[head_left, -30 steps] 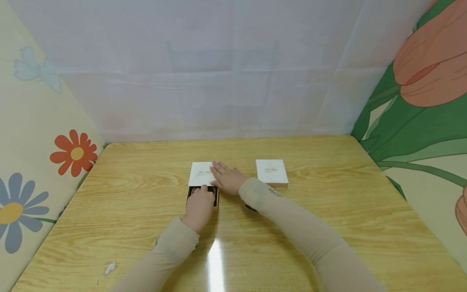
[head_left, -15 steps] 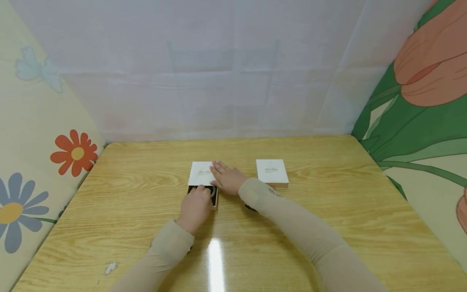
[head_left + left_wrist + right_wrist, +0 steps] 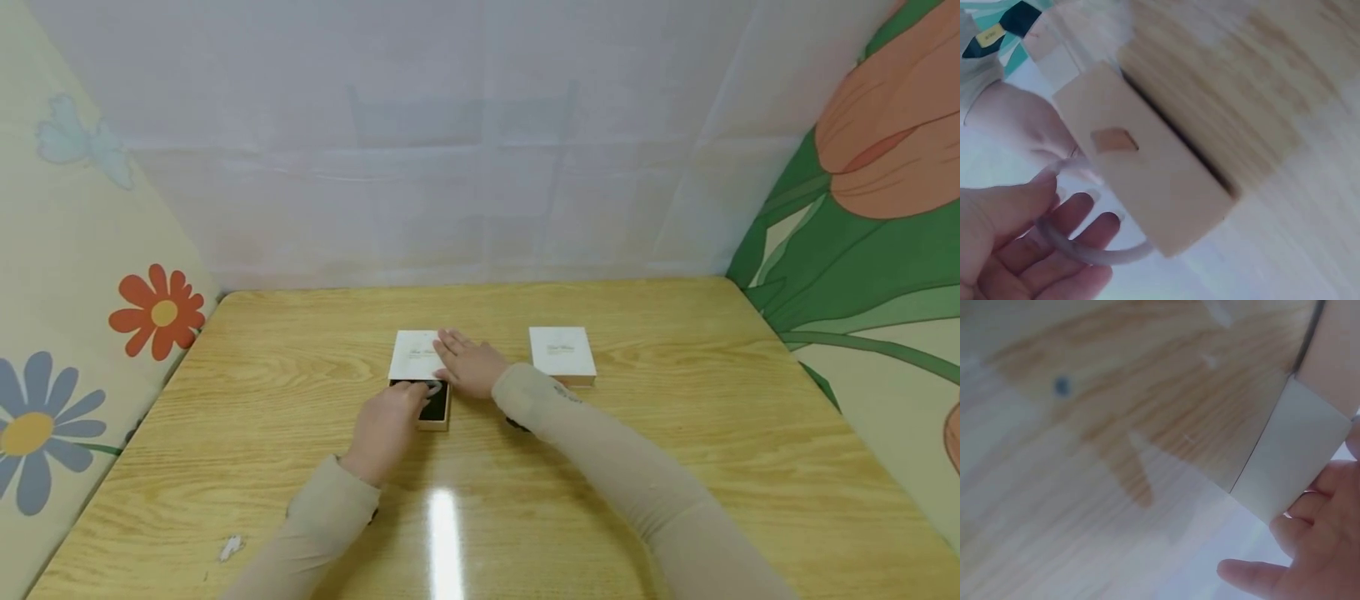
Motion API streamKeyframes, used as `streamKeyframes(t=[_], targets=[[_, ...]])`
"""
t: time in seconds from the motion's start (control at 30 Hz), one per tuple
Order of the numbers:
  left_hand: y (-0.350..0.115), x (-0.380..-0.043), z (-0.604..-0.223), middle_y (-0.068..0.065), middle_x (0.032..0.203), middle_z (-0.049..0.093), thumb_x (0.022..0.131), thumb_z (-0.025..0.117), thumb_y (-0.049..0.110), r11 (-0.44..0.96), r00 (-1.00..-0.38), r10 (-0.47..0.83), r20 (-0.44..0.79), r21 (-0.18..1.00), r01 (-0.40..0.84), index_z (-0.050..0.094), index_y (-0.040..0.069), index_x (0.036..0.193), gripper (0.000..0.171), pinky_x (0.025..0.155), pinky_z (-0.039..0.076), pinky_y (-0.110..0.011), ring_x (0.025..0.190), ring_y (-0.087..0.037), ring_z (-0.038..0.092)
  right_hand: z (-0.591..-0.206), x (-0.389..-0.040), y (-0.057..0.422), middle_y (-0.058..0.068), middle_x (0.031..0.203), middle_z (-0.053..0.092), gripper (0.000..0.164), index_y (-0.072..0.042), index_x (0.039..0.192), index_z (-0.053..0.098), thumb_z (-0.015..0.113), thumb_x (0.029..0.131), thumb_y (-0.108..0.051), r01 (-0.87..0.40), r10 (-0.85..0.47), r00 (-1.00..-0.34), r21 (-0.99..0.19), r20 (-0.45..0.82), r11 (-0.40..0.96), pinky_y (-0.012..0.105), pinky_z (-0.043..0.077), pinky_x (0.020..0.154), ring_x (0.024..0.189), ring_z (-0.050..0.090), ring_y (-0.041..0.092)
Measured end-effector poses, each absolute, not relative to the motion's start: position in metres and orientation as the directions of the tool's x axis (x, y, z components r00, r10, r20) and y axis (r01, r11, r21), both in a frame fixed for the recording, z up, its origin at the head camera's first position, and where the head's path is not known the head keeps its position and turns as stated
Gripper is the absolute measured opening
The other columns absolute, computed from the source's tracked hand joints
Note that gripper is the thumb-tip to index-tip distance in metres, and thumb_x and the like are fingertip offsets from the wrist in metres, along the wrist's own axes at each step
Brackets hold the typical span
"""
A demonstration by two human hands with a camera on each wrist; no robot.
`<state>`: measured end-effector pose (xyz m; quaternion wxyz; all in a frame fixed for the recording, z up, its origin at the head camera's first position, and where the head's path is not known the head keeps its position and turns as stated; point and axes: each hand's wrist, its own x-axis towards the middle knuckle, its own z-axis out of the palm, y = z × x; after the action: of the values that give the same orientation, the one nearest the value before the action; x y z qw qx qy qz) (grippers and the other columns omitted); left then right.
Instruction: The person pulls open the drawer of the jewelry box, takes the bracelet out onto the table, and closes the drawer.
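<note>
My left hand (image 3: 386,427) pinches a pale translucent bangle (image 3: 1104,255) between thumb and fingers, as the left wrist view shows. The bangle stands at the box's drawer (image 3: 435,410), which is pulled partway out of its white sleeve (image 3: 412,354) and has a black lining. In the left wrist view the drawer front (image 3: 1154,172) is beige with a small tab. With fingers straight, my right hand (image 3: 472,369) rests on the right side of the sleeve. The right wrist view shows its fingers (image 3: 1310,506) along the white box side (image 3: 1291,450).
A second white box (image 3: 562,352) with gold lettering sits to the right, behind the right forearm. A small white scrap or mark (image 3: 231,547) shows near the left front of the wooden table (image 3: 675,483). A pale cloth (image 3: 465,167) hangs behind the table.
My left hand has drawn left and slightly back from over the drawer, and the bangle has come up with it. More black lining shows. The right hand has stayed on the sleeve.
</note>
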<state>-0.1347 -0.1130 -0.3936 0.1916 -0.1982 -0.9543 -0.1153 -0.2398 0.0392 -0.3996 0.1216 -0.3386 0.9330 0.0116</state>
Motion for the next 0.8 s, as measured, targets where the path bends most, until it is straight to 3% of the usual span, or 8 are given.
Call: streamKeyframes(t=[0.2,0.8], targets=[[-0.122,-0.134,-0.39,-0.017,0.085,0.071,0.082,0.074,-0.002,0.853,-0.809,0.322,0.493,0.22,0.473,0.071,-0.005,0.092,0.011,0.059,0.057,-0.033,0.073,-0.028,0.07,-0.399,-0.24,0.04,0.005,0.162,0.003,0.062,-0.011,0.156,0.012,0.026,0.106,-0.044,-0.636,-0.628,-0.74,-0.051,-0.243,0.77,0.054,0.021,0.113,0.148,0.003,0.019],[-0.138,-0.133,-0.394,-0.024,0.096,0.07,0.088,0.068,-0.002,0.763,-0.875,0.108,0.473,0.524,0.378,0.07,-0.01,0.103,0.017,0.071,0.057,-0.044,0.086,-0.036,0.069,-0.399,-0.243,0.043,0.004,0.162,0.002,0.061,-0.013,0.156,0.011,0.025,0.106,-0.045,-0.662,-0.655,-0.715,-0.063,-0.245,0.747,0.053,0.018,0.115,0.148,0.002,0.019]])
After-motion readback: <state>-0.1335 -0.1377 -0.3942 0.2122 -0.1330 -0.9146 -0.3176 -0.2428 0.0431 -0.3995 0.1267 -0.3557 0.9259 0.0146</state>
